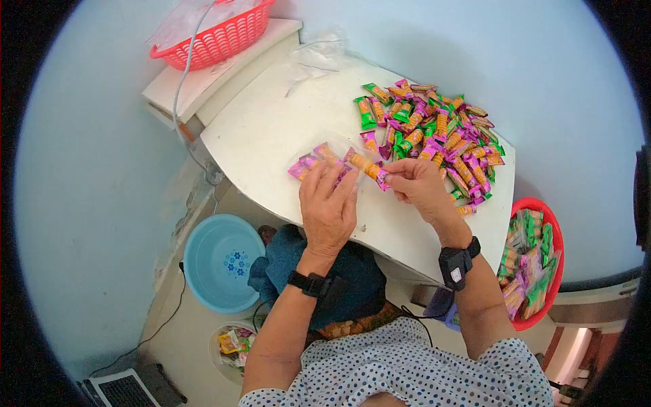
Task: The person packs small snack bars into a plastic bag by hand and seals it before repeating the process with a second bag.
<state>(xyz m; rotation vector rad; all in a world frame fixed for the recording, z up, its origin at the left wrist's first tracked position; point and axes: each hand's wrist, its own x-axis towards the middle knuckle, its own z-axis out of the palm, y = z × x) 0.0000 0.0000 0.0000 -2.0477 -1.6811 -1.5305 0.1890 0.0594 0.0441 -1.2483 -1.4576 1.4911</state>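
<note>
A purple-and-orange snack packet [366, 165] is pinched by its near end between the thumb and fingers of my right hand [422, 190]. Its far end lies over a clear plastic bag [332, 141] on the white table. Several purple packets [308, 164] lie together in the bag. My left hand [329, 207] is laid over them, fingers bent onto the bag; its fingertips partly cover the packets. Just beyond my right hand spreads a large pile of similar snack packets [441, 129] in purple, orange and green wrappers.
Thin clear bags [319, 57] lie at the table's [264, 122] back. A red basket [224, 41] stands on a raised white ledge at upper left. A red tub [557, 271] of bagged packets is at right. Below left are a blue basin [224, 295] and a wrapper-filled bin [215, 346].
</note>
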